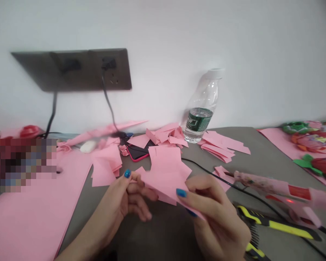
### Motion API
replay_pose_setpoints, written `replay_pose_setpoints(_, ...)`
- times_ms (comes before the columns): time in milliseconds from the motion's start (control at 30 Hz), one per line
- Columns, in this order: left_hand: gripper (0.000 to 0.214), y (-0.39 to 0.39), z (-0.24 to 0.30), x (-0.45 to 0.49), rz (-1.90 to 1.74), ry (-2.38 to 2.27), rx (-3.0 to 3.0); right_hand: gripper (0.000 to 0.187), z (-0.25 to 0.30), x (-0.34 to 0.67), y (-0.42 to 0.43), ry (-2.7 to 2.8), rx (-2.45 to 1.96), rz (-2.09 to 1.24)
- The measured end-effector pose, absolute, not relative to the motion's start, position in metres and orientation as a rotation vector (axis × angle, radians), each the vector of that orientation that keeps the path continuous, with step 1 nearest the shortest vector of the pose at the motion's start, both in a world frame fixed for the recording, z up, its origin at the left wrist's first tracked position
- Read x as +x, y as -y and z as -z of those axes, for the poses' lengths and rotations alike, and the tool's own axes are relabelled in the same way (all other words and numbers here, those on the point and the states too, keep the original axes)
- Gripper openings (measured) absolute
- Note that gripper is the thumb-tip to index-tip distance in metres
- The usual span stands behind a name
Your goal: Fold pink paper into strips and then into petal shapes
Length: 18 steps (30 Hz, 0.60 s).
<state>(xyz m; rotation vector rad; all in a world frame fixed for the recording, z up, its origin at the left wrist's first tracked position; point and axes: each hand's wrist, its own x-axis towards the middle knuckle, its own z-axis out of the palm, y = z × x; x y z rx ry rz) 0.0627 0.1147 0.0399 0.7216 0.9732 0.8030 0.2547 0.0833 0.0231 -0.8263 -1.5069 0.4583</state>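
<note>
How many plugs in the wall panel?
2: one dark plug near the middle of the wall panel, another plug toward its right end. None look hidden.

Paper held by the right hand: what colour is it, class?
The paper in the right hand is pink, seen best in the head view.

In front of the bottle (198, 119), the right hand (220, 214) pinches pink paper (165, 184), the left hand (126, 197) loosely curled beside it. Right of the bottle lies a glue gun (274, 185); left, a socket panel (83, 80) holds 2 plugs (108, 62).
</note>
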Motion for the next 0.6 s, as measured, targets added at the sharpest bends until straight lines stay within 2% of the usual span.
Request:
replay_pose_setpoints(67,0.037,-0.115,-0.048,0.065,-0.876,-0.931,0.66,0.058,-0.026,0.253,-0.084,1.592,-0.815,-0.441)
replay_pose_setpoints(133,0.035,-0.115,-0.051,0.065,-0.948,-0.906,0.691,0.055,-0.027,0.251,-0.086,1.66,-0.82,-0.434)
replay_pose_setpoints(267,0.02,-0.113,-0.047,0.06,-1.096,-1.059,0.947,0.04,-0.025,0.248,-0.088,1.733,-0.847,-0.499)
replay_pose_setpoints(367,0.012,-0.112,-0.045,0.058,-1.097,-1.181,1.133,0.033,-0.021,0.247,-0.087,1.545,-0.884,-0.676)
replay_pose_setpoints(500,0.009,-0.112,-0.049,0.061,-1.036,-1.18,1.294,0.007,-0.016,0.244,-0.087,1.336,-0.938,-0.98)
replay_pose_setpoints(533,0.007,-0.111,-0.049,0.063,-1.026,-1.168,1.326,0.006,-0.015,0.243,-0.088,1.34,-0.977,-1.036)
replay_pose_setpoints(600,0.005,-0.11,-0.05,0.065,-1.013,-1.146,1.359,0.019,-0.014,0.241,-0.091,1.33,-1.053,-1.104)
